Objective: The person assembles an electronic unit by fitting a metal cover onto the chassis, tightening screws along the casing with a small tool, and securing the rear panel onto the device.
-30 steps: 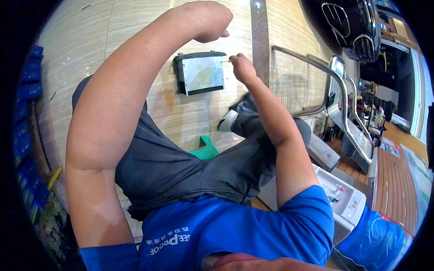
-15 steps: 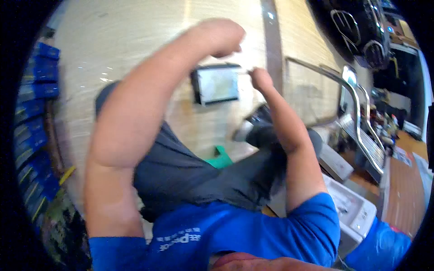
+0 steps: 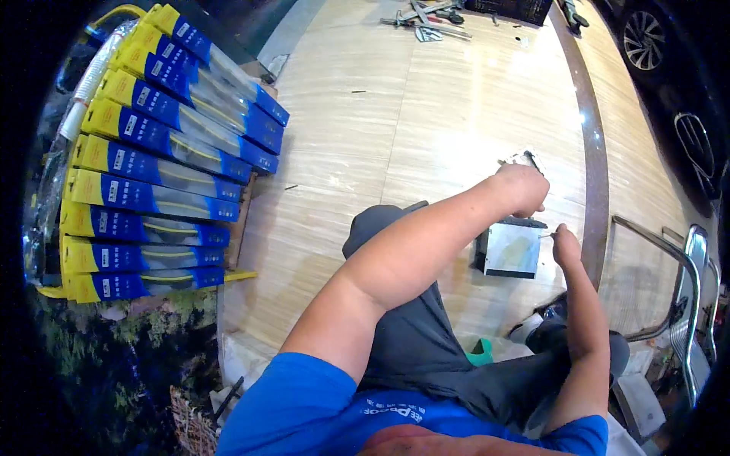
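My left hand [image 3: 523,190] is bent over at the far edge of the metal box [image 3: 511,249], knuckles up, the fingers folded under and mostly out of sight, so I cannot tell whether it grips anything. My right hand [image 3: 566,248] is closed on a thin tool [image 3: 545,235], whose narrow shaft points at the box's right side; I cannot make out whether the tip touches. The box lies flat on the pale tiled floor [image 3: 342,152], towards its right edge, with a pale, stained top and dark ends. Just beyond my left hand is a small white and black piece [image 3: 526,158], partly covered by it.

Nearer to me, a green object [image 3: 480,352] shows beside my dark trousers [image 3: 414,334]. A dark strip [image 3: 591,159] runs down the right of the floor, and past it stand a metal-framed seat [image 3: 690,300] and, farther off, a dark car's wheel [image 3: 644,40]. At the far edge of the floor, tools [image 3: 431,18] lie in a loose heap, left of a black crate [image 3: 517,9]. Along the left edge, blue and yellow packages [image 3: 144,171] are fanned out on a rack with yellow ends [image 3: 52,292].
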